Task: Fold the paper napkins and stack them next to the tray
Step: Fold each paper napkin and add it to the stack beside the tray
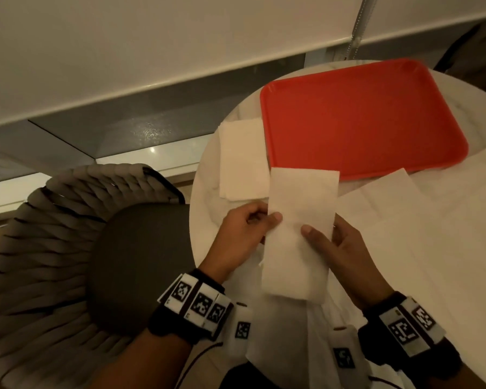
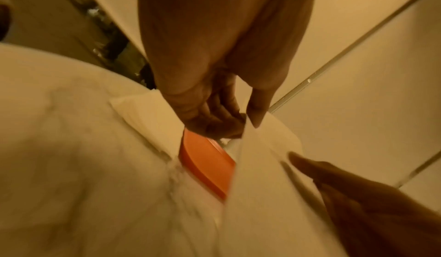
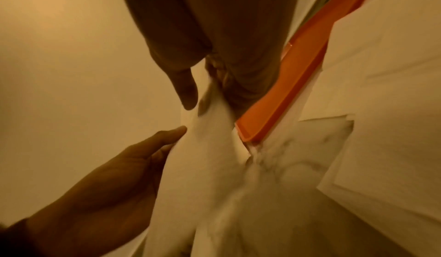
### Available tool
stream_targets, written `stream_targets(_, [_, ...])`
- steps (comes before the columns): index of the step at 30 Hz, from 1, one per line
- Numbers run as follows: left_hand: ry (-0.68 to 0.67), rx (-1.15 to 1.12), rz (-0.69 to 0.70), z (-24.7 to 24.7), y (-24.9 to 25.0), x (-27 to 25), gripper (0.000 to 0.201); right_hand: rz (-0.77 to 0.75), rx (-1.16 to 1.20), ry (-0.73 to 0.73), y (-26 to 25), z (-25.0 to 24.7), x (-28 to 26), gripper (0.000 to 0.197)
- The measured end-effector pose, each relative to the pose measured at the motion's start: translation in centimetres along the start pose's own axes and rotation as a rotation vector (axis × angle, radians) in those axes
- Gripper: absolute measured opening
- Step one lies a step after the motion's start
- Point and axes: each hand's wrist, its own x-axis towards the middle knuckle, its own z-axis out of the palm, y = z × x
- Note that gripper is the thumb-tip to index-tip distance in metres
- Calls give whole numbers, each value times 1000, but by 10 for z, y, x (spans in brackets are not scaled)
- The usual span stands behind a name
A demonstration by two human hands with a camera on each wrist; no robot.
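Note:
A white paper napkin (image 1: 299, 228), folded into a long strip, is held above the table's near edge. My left hand (image 1: 246, 231) pinches its left edge, thumb on top and fingers curled beneath. From the right, my right hand (image 1: 334, 242) holds the other edge, thumb on top and fingers behind. The left wrist view shows that napkin (image 2: 260, 176) pinched by the left hand (image 2: 229, 117); in the right wrist view the napkin (image 3: 210, 147) is gripped by the right hand (image 3: 214, 83). A stack of folded napkins (image 1: 242, 158) lies left of the red tray (image 1: 362, 113).
Unfolded white napkins (image 1: 421, 220) are spread over the right side of the round marble table (image 1: 205, 186). A woven chair with a dark seat (image 1: 135, 262) stands to the left. A window ledge and a blind with a bead chain (image 1: 358, 21) lie behind.

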Motion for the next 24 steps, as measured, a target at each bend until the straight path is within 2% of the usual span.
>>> stream_targets(3, [162,-42,41,-25,1,43,14,-9,-41,13,-3,-2,9,24])
stream_targets(7, [278,-53,14,-55,1,106,19,-49,-329,133,9,-28,2,19])
stream_targets(10, [346,81,3,-68,-5,142,15,-27,-534,229,27,-52,-11,18])
stream_targets(14, [420,321,-15,-70,-16,167,30,15,-661,276,44,-70,-31,18])
stream_targets(18, [521,391,3,-67,-20,162,39,73,-974,159,65,-76,-48,29])
stream_targets(21, [570,366,78,-62,-15,136,36,81,-1219,54,83,-80,-60,42])
stream_targets(24, [530,329,159,-40,-10,87,24,-8,-1243,52,96,-85,-66,40])
